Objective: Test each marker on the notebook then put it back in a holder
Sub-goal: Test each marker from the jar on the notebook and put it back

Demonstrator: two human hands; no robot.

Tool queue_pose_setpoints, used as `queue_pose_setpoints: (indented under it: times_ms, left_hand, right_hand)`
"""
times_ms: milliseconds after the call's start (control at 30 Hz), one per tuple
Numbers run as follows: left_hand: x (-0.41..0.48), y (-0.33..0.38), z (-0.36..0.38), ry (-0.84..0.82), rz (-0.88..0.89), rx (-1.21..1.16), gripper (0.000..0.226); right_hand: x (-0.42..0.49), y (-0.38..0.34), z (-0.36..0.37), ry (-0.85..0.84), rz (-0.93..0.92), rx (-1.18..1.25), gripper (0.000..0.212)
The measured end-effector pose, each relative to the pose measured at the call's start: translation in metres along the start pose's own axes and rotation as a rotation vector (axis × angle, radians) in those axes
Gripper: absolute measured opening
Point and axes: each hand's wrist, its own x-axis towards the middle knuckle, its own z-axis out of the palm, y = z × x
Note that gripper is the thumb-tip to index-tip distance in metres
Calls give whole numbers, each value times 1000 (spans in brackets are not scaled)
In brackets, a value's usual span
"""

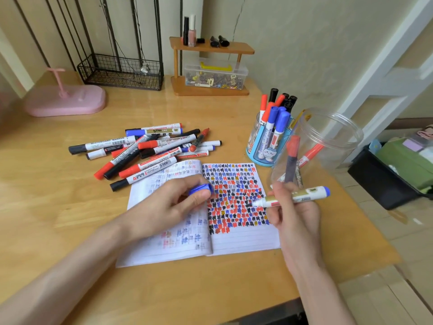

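We are at the testing step: our right hand [295,214] grips the uncapped blue marker [302,195] almost level, tip pointing left over the notebook [246,240] on the tabletop [70,207]. Our left hand [168,205] pinches the blue cap [200,189]. Next, we judge, the tip must reach a bare line, then be recapped.

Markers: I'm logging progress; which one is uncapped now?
The blue-ended marker held by the right hand; its tip is bare, its blue cap in the left hand. The pile's look capped.
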Motion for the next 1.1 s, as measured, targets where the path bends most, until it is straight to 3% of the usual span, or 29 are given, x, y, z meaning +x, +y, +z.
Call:
queue_pose_setpoints:
  times_ms: [100,200,433,700,833,1000,1100]
  left_hand:
    - [1,2,9,84,21,73,20]
    - [1,4,13,160,54,258,17]
    - [-2,7,23,189,92,499,32]
    - [1,4,26,152,181,527,35]
    - [3,-1,27,111,218,493,26]
    - [4,-5,23,114,204,471,20]
    - [5,-6,22,106,199,506,23]
  right_hand:
    - [-7,-1,8,-37,-68,-45,35]
    - [-11,-5,11,-74,-137,-106,22]
    - [-10,6,17,-125,-53,-239,12]
    - [-8,21,14,-52,-67,-314,26]
    - [-10,24,14,-67,-121,-293,38]
    - [-11,26,13,-52,-129,-304,23]
    - [-10,27,12,-72,-143,-327,31]
